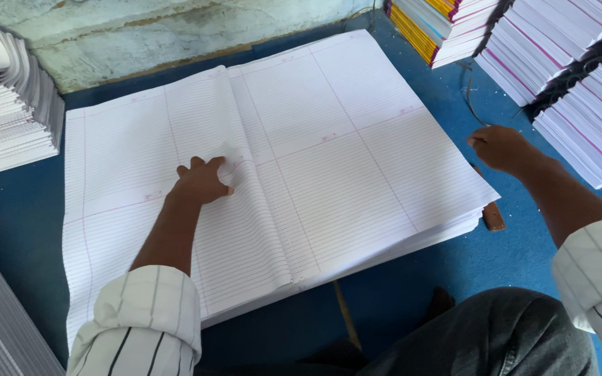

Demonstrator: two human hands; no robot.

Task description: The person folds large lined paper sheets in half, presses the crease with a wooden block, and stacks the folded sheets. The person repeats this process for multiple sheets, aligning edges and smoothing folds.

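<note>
The left hand (203, 182) was pressed flat, fingers spread, on the stack of ruled sheets (329, 139) on the blue surface (517, 230). The right hand (499, 147) was curled shut at the stack's right edge; whether anything was pinched could not be told.

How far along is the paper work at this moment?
Done: folded bundles stand stacked at the left, bound stacks at the right. In hand: the left hand presses the fold of the top ruled sheet; the right hand rests at the pile's right edge. Left: a thick pile of flat sheets underneath.
</note>
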